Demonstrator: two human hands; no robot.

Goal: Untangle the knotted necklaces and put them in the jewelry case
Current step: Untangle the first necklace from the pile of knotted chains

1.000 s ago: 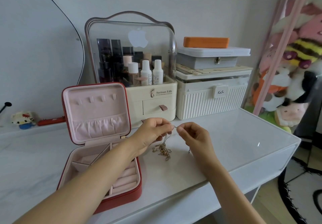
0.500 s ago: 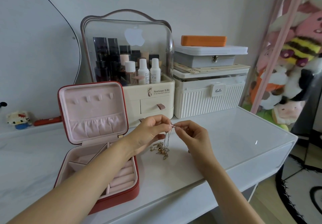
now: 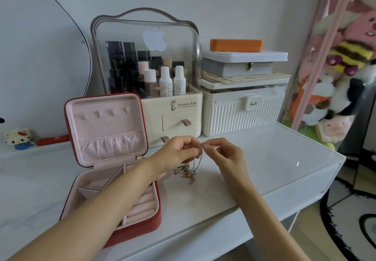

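A tangle of thin gold and silver necklaces hangs from my fingertips, its knotted lower end with small beads resting on the white tabletop. My left hand and my right hand meet above it, each pinching the chain near the top between thumb and fingers. The red jewelry case stands open to the left, its pink lid upright and its pink compartments partly hidden by my left forearm.
Behind my hands stand a cream cosmetics organizer with a clear dome and a ribbed white storage box stacked with a grey box and an orange case. Plush toys fill the right side. The table edge drops off at right.
Both hands have stayed together pinching the chain, with only small finger movements. The camera view shifted slightly.
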